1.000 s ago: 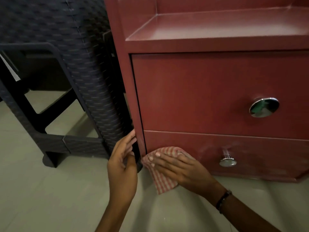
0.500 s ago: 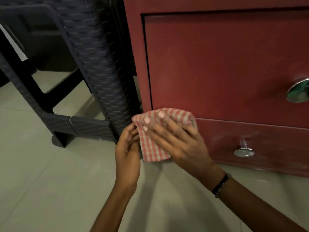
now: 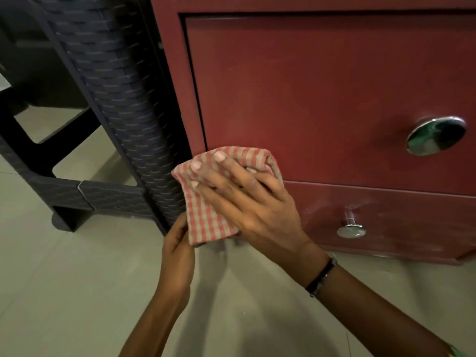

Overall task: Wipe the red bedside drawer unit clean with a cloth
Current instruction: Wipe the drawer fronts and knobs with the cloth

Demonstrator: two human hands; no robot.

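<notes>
At the lower left corner of the red bedside drawer unit, the right hand presses a red-checked cloth flat against the front, fingers spread and nearly straight. The left hand rests by the unit's edge; its fingers are hidden. Wiping looks mid-course; the dusty lower drawer probably needs a sweep around its knob.

A right hand is pressing a cloth against the drawer unit (lower left corner), a chair standing just left.
</notes>
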